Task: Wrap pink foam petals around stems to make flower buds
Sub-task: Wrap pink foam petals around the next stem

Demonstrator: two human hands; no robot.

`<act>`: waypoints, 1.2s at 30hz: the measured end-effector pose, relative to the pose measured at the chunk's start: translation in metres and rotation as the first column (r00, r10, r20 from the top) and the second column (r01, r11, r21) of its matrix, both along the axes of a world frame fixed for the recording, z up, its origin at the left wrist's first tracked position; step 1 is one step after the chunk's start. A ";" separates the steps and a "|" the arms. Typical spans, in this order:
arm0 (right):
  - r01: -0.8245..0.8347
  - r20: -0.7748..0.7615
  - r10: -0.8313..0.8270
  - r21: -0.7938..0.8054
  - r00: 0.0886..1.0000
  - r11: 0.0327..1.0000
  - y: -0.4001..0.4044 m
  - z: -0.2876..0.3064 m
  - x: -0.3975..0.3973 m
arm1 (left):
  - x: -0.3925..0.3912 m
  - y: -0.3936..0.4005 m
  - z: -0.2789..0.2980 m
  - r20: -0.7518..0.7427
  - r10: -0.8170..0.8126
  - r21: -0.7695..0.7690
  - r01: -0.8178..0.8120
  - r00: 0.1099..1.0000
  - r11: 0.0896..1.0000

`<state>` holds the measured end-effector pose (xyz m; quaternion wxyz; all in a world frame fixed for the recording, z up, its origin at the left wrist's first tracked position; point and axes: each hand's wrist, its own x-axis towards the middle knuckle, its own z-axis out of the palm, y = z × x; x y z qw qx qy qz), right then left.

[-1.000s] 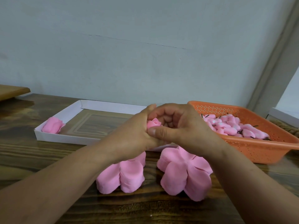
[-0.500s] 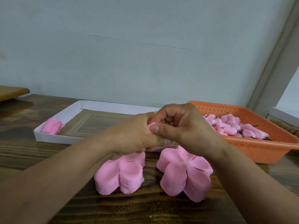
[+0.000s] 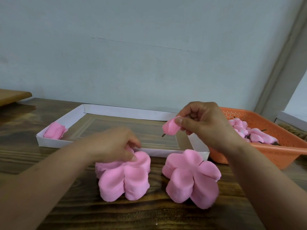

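Observation:
My right hand (image 3: 205, 125) pinches a rolled pink foam bud (image 3: 171, 128) above the white tray; a short dark stem tip (image 3: 163, 135) sticks out below it. My left hand (image 3: 114, 145) is down on the left stack of flower-shaped pink foam petals (image 3: 124, 178), its fingertips pinching at the top sheet. A second petal stack (image 3: 191, 176) stands to the right, untouched.
A shallow white paper tray (image 3: 126, 112) lies behind the stacks, with one pink foam piece (image 3: 54, 130) in its left corner. An orange perforated basket (image 3: 274, 151) at the right holds several pink buds (image 3: 252, 135). A wooden board edge (image 3: 13, 95) shows at far left.
My hands have come apart. The right hand has lifted away to the right with the bud, and the left hand has dropped onto the left petal stack.

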<state>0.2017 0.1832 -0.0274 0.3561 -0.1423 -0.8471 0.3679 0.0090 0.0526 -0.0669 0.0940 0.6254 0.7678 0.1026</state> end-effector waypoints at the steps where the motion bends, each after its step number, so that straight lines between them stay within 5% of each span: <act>1: 0.000 0.005 0.000 0.002 1.000 1.000 0.001 0.000 0.001 | 0.001 0.000 -0.003 -0.032 -0.007 -0.001 0.007 0.999 1.000; 21: 0.042 0.016 -0.043 0.051 0.999 0.998 0.006 0.001 0.004 | -0.005 -0.006 0.002 -0.123 0.123 0.192 -0.098 0.985 0.976; 28: 0.029 0.009 -0.029 0.038 1.000 0.999 0.004 0.002 0.004 | -0.008 -0.007 0.000 -0.153 0.106 0.072 -0.096 0.982 0.993; 33: 0.003 -0.013 -0.003 0.019 1.000 1.000 0.001 0.004 0.003 | -0.010 -0.012 0.008 -0.045 0.066 0.018 -0.066 0.997 0.998; 36: -0.022 -0.034 0.021 -0.014 0.999 1.000 -0.004 0.004 0.002 | -0.006 -0.017 0.017 0.241 0.070 0.034 -0.080 0.968 0.996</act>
